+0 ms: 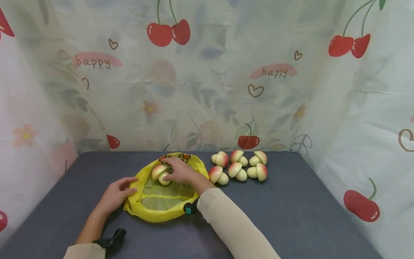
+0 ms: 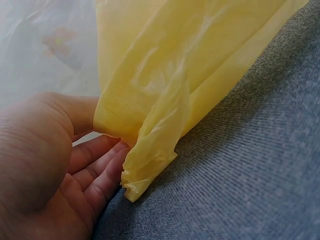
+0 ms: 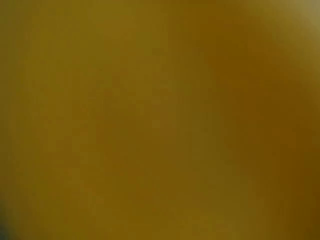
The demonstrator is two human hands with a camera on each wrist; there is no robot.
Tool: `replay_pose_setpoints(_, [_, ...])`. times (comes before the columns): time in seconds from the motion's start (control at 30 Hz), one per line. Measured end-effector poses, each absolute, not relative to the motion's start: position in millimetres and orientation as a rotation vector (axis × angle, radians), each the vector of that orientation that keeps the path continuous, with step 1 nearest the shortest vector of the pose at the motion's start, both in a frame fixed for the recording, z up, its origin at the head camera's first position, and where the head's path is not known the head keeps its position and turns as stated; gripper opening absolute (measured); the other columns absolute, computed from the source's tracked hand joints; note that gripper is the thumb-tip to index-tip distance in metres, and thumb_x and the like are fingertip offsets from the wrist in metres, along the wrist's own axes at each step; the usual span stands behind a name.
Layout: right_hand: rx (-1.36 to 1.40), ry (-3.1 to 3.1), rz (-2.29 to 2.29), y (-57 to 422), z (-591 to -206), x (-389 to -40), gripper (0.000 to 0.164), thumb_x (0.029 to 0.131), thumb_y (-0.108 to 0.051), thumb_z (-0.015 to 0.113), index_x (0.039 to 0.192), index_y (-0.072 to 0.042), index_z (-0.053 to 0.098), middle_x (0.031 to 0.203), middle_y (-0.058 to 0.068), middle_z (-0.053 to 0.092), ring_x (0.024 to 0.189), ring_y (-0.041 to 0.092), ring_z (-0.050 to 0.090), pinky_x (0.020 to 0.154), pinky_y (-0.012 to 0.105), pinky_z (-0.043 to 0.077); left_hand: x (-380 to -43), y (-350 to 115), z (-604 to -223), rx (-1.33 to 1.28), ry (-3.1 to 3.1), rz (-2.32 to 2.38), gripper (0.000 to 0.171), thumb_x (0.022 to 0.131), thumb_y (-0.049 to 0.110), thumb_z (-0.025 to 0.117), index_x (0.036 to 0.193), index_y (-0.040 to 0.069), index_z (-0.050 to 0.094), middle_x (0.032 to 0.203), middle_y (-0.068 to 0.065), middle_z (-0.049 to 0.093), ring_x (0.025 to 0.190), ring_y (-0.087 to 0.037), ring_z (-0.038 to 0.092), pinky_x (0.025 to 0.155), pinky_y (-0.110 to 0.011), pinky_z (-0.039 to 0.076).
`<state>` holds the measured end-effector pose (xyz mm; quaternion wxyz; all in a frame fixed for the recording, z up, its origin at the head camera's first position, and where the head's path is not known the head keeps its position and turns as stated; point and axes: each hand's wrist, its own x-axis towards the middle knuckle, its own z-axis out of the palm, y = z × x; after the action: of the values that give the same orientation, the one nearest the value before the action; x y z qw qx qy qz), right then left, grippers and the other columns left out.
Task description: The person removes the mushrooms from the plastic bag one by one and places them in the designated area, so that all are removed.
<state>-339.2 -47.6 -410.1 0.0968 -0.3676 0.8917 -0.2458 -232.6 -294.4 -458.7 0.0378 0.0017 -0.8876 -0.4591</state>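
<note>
A yellow plastic bag [image 1: 152, 215] lies with its wide mouth facing up, its rim rolled outward. At its left side my left hand [image 1: 113, 196] pinches the rim; in the left wrist view the thumb goes behind the yellow plastic [image 2: 155, 100] with the fingers beneath. My right hand [image 1: 182, 171] reaches into the bag from the right. Its thumb and fingers are around a toy mushroom [image 1: 157, 172] with a cream stem and red-tinged cap, inside the mouth. Only blurred yellow fills the right wrist view, hiding that hand.
Several similar toy mushrooms [image 1: 237, 172] stand in two rows just right of the bag, near the far edge of the dark grey table [image 1: 300, 216]. A printed curtain [image 1: 207, 72] hangs behind and on both sides. Black straps circle both wrists.
</note>
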Motion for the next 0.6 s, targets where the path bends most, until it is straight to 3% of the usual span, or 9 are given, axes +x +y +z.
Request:
replay_pose_setpoints(0.1, [-1.064, 2.633, -0.739, -48, -415, -336, 0.069, 0.093, -0.03, 0.068, 0.152, -0.018, 0.033, 0.153, 0.006, 0.032, 0.136, 0.02, 0.035, 0.103, 0.033, 0.036, -234, -294, -459, 0.005, -2.726, -1.403, 0.046, 0.094, 0.022, 0.066, 0.134, 0.0, 0.055, 0.129, -0.023, 0.055, 0.095, -0.025, 0.056, 0.074, -0.029, 0.047])
replay_pose_setpoints(0.4, [-1.031, 2.654, -0.759, -56, -420, -328, 0.071, 0.091, -0.027, 0.07, 0.151, -0.026, 0.034, 0.151, 0.003, 0.033, 0.121, 0.019, 0.048, 0.085, 0.03, 0.045, -233, -294, -458, 0.017, -2.735, -1.4, 0.047, 0.094, 0.023, 0.066, 0.134, 0.0, 0.055, 0.128, -0.023, 0.056, 0.094, -0.025, 0.056, 0.074, -0.029, 0.047])
replay_pose_setpoints(0.6, [-1.033, 2.682, -0.706, -59, -419, -327, 0.069, 0.091, -0.02, 0.07, 0.15, -0.023, 0.036, 0.147, 0.001, 0.04, 0.126, 0.017, 0.046, 0.089, 0.029, 0.044, -234, -295, -459, 0.016, -2.737, -1.398, 0.048, 0.094, 0.024, 0.066, 0.134, 0.0, 0.055, 0.129, -0.023, 0.055, 0.094, -0.025, 0.056, 0.074, -0.029, 0.047])
